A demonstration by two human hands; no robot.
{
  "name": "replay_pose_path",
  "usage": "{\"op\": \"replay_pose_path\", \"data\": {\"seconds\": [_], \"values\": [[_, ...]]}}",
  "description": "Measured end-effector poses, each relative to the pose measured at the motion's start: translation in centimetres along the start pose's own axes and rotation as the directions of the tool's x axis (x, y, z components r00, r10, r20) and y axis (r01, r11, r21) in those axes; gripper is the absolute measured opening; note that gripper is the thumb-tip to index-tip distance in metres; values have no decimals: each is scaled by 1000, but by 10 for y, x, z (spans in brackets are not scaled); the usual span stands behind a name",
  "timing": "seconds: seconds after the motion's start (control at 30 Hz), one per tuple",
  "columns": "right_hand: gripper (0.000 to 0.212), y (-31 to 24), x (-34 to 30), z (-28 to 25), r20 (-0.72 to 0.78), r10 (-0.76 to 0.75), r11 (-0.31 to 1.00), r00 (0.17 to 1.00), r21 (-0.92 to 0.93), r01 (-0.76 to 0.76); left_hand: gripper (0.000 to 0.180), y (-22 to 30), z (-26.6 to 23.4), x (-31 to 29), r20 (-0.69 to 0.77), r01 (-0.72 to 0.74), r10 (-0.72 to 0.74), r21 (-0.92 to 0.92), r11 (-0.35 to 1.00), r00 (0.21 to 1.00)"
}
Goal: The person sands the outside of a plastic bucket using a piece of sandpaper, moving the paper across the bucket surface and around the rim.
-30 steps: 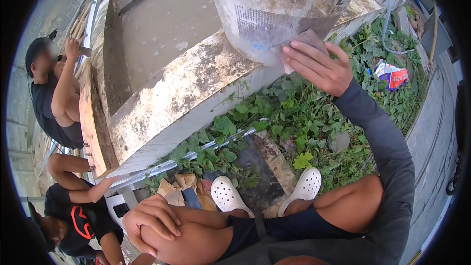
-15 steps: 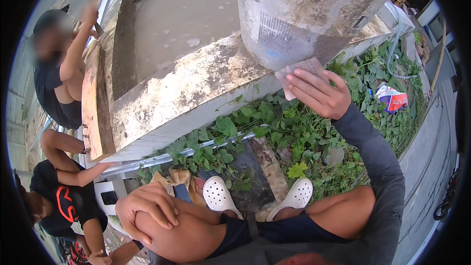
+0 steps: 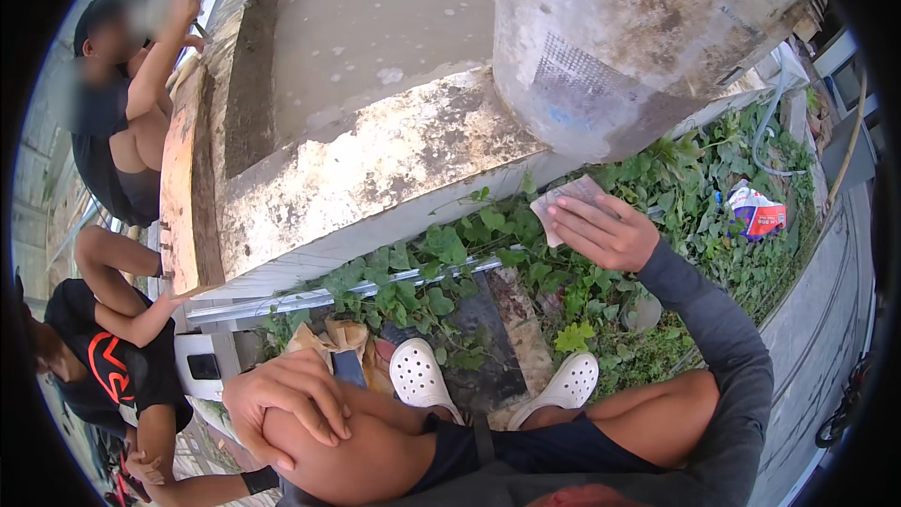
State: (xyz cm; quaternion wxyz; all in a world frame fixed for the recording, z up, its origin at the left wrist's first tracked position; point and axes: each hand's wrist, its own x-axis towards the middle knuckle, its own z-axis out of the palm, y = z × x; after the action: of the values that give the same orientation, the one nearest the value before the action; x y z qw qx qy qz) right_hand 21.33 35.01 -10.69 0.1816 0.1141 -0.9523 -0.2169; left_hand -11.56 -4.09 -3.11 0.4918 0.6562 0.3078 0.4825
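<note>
Right grip (image 3: 605, 230): closed on my thin, grey-pink square sheet (image 3: 573, 191) | near: big, dirty-grey round tub (image 3: 638, 47) | left grip (image 3: 293, 399): loose, on my bare knee (image 3: 352, 451)

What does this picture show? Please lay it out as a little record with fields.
Right hand: holds a thin, four-sided greyish-pink sheet
Left hand: rests on the person's bare left knee
Container: large, stained, whitish round bucket, on a blotchy pale ledge
Behind ledge: murky grey liquid
Footwear: white clogs with round holes
Greenery: leafy green vines
Others: two people in dark clothing, at the left
</note>
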Motion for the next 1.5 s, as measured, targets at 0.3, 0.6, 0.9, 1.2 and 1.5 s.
{"op": "replay_pose_path", "data": {"seconds": [0.3, 0.6, 0.9, 1.2, 1.5], "values": [[23, -6, 22, -9, -54, 53, 999, 997, 13, -52, 47, 12, -20, -1, 166, -11, 11, -2, 1000, 986], [17, -24, 50, -15, -123, -45, 991, 991, 118, 59, 47, 6, -17, -16, 171, -20, 29, -57, 998, 985], [18, -30, 55, -19, -150, -34, 982, 988, 177, 60, 48, -3, -20, -13, 187, -27, 50, -123, 992, 981], [18, -37, 51, -17, -144, -30, 974, 989, 219, 61, 46, -1, -17, -14, 182, -39, 59, -111, 993, 982], [19, -44, 59, -19, -160, -62, 965, 985, 242, 100, 45, 4, -14, -21, 168, -28, 41, -82, 996, 985]]}}
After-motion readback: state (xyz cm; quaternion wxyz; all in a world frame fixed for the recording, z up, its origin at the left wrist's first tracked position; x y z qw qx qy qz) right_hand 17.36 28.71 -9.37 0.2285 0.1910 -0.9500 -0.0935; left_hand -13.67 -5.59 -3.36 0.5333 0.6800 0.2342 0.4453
